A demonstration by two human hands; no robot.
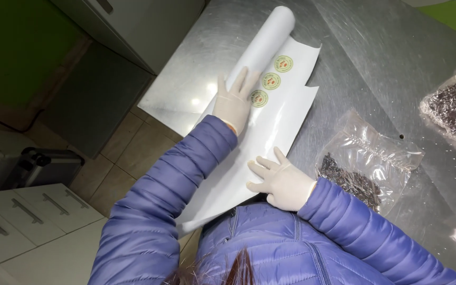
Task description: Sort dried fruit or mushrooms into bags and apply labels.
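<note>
- The left hand point(233, 103), gloved, lies flat with its grip spread on the paper roll point(270, 39), fingertips beside three round stickers point(271, 81).
- The right hand point(281, 181), grip also spread, presses the unrolled sheet point(270, 129).
- The sheet lies on the steel counter point(376, 68), with a clear bag point(362, 163) of dark bits to its right.

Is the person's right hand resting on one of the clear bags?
No, the right hand lies flat on the white backing sheet, apart from the clear bag.
</note>
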